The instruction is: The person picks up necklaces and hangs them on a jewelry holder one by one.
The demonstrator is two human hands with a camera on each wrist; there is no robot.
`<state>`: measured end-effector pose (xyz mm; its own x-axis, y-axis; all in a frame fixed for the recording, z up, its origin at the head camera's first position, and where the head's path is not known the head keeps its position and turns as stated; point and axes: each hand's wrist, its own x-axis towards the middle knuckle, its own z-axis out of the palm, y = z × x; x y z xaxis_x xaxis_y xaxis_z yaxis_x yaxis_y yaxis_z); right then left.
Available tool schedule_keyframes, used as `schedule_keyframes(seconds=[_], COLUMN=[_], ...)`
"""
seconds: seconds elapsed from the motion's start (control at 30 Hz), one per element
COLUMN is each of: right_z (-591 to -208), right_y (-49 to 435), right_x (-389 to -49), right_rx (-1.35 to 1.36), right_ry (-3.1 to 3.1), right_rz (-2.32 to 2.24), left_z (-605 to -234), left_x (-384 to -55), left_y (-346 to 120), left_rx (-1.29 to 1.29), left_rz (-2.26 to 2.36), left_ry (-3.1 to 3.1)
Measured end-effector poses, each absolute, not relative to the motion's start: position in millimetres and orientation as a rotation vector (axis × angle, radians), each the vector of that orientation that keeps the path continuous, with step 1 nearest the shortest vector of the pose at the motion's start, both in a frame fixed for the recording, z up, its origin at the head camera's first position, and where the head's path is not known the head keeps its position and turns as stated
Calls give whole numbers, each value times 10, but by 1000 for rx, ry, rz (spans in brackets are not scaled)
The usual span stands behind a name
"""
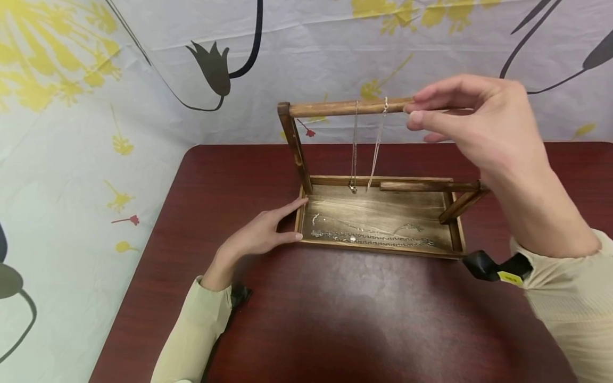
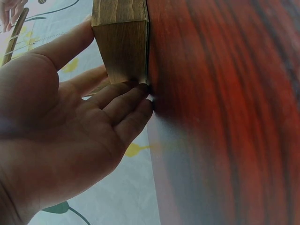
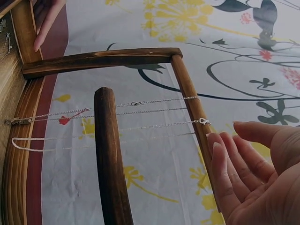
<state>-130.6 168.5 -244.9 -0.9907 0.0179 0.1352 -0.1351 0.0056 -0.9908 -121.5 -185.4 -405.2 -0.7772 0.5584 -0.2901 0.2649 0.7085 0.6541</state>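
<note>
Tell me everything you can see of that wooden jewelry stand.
The jewelry stand looks like dark-streaked brown wood: a shallow tray on the red table, with a taller and a shorter post, each carrying a bar. Two necklaces hang from the upper bar; chains lie in the tray. The left hand touches the tray's left end; the right hand is by the upper bar.

No words or numbers can be read from where I stand; a small yellow label sits on a black strap, well back from the fingers of the right hand; its dark marks are too small to make out.
</note>
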Motion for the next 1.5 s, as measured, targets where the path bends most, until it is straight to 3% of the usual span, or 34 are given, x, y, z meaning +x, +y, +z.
schedule_keyframes(seconds=[1.5], right_z=[-2697], right_y=[2144], right_x=[-995], right_rx=[79], right_ry=[-2137], right_rz=[2028], left_z=[-4046], left_x=[-1191], left_y=[-1871], left_rx=[628], left_rz=[854], left_ry=[2431])
